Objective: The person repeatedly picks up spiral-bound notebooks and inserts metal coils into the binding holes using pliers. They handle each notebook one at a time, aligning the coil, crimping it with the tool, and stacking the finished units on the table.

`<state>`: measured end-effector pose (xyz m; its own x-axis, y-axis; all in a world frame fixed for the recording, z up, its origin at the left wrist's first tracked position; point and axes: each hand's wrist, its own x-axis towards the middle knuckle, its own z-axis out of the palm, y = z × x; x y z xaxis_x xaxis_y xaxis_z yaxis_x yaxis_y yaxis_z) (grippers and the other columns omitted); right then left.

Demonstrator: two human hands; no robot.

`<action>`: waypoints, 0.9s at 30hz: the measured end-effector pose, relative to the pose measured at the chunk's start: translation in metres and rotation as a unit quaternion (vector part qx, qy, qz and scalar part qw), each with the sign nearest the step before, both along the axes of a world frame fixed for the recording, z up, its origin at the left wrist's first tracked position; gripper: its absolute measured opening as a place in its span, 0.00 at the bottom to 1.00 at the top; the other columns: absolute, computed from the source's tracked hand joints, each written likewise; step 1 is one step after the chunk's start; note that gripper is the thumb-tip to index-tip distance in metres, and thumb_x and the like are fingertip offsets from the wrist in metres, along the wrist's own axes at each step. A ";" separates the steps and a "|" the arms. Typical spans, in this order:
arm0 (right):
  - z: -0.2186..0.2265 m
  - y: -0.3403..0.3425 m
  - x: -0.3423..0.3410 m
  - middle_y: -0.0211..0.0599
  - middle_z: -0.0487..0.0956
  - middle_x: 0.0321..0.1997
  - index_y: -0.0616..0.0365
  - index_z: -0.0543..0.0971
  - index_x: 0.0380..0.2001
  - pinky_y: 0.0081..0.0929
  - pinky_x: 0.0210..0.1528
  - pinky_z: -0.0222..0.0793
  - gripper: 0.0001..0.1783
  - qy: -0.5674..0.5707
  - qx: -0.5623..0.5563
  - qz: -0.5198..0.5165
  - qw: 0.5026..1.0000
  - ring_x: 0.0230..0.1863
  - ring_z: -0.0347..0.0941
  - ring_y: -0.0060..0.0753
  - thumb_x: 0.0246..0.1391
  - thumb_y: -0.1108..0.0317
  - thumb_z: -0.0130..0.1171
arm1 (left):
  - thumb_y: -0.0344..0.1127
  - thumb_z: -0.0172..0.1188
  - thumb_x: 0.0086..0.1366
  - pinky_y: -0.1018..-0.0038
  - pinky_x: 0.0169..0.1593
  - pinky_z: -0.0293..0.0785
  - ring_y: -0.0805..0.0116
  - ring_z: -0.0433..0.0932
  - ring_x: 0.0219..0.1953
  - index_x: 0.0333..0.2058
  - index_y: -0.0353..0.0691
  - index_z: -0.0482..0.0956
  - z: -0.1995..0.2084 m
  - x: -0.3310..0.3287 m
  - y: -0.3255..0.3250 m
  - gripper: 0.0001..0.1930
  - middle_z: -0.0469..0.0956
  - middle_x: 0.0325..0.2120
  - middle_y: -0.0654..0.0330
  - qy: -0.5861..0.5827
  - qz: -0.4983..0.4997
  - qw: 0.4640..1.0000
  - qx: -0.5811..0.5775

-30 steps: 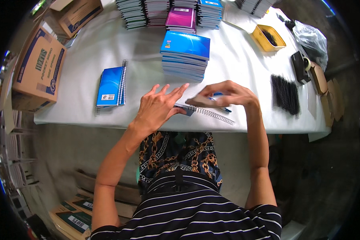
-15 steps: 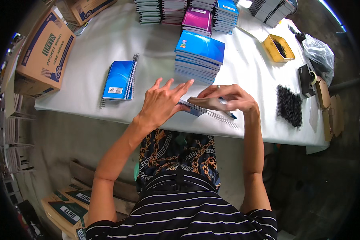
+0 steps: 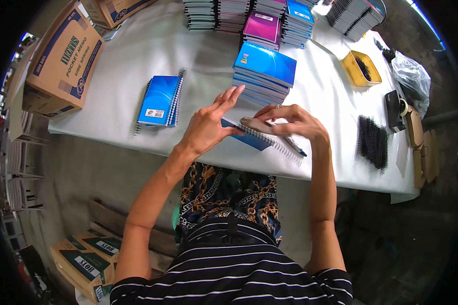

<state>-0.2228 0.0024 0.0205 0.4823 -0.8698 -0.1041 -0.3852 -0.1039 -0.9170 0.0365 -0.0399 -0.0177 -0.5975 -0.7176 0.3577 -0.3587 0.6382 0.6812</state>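
A small blue notebook (image 3: 251,141) is tilted at the near side of the white table. Its wire coil (image 3: 275,142) runs along the upper edge and trails past the end to the right. My left hand (image 3: 206,122) steadies the left end of the notebook, with the thumb on it and the other fingers stretched away. My right hand (image 3: 296,122) is closed around a flat, rounded brown piece (image 3: 254,125), held against the coil. Below those fingers a slim pen-like tool with a blue end (image 3: 299,148) sticks out; whether the hand holds it, I cannot tell.
Beyond my hands rises a stack of blue notebooks (image 3: 262,76), with more stacks behind. Coiled blue notebooks (image 3: 160,101) lie left of my hands, near a cardboard box (image 3: 61,61). Black coils (image 3: 372,142), a yellow tub (image 3: 362,68) and a tape dispenser (image 3: 394,109) are on the right.
The notebook has tilted so that more of its blue cover shows. My right hand and the brown piece have shifted slightly along the coil. The whole view has moved a little.
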 end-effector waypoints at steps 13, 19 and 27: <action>-0.012 -0.005 0.004 0.48 0.80 0.49 0.60 0.85 0.42 0.43 0.58 0.65 0.30 -0.141 0.000 0.028 0.990 0.50 0.75 0.45 0.43 0.45 0.64 | 0.31 0.75 0.44 0.71 0.35 0.74 0.66 0.82 0.45 0.69 0.61 0.52 -0.030 0.005 0.007 0.55 0.76 0.54 0.52 0.132 0.011 0.979 0.153; -0.005 -0.003 0.008 0.41 0.81 0.48 0.58 0.85 0.42 0.38 0.57 0.66 0.28 -0.195 -0.008 0.035 0.980 0.50 0.75 0.39 0.41 0.48 0.64 | 0.28 0.74 0.46 0.73 0.37 0.76 0.70 0.83 0.42 0.69 0.59 0.53 -0.026 0.004 0.010 0.53 0.76 0.54 0.53 0.118 0.016 0.977 0.176; 0.007 -0.005 0.026 0.39 0.82 0.45 0.55 0.85 0.43 0.31 0.47 0.68 0.24 0.011 -0.019 -0.013 1.000 0.44 0.76 0.37 0.47 0.50 0.61 | 0.32 0.74 0.47 0.73 0.43 0.77 0.62 0.82 0.47 0.70 0.56 0.45 -0.029 0.003 0.008 0.57 0.76 0.54 0.55 0.131 0.002 0.980 0.153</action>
<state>-0.1969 -0.0024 0.0277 0.4572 -0.8857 -0.0810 -0.4085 -0.1282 -0.9037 0.0397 -0.0314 -0.0469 -0.5110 -0.8173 0.2663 -0.1489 0.3893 0.9090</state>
